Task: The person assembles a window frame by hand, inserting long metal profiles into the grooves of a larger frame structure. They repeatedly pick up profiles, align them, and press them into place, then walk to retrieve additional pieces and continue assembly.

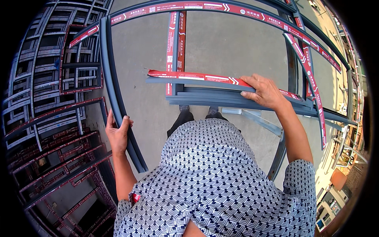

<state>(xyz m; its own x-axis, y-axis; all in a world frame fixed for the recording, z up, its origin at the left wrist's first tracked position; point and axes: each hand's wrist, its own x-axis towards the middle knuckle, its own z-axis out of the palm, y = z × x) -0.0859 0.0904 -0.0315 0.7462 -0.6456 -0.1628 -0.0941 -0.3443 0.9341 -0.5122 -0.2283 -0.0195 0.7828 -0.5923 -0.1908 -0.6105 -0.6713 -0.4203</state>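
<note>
My left hand (117,134) is closed round the lower part of a long dark grey metal profile (112,75), which stretches away from me past the far red-taped bar (158,8). My right hand (262,91) grips the right part of a shorter grey profile (185,79) with red protective film along its top. The film's left end curls up loose. Beneath this piece lie more grey profiles (237,101), side by side across the frame in front of me. My palm hides part of the right end.
Loose strips of red film (312,83) hang on the right. Stacked metal frames (37,79) fill the left side, with red-taped frames (67,158) nearer. A grey metal leg (277,158) stands near my right side. Both feet (213,108) are on the concrete floor (138,59).
</note>
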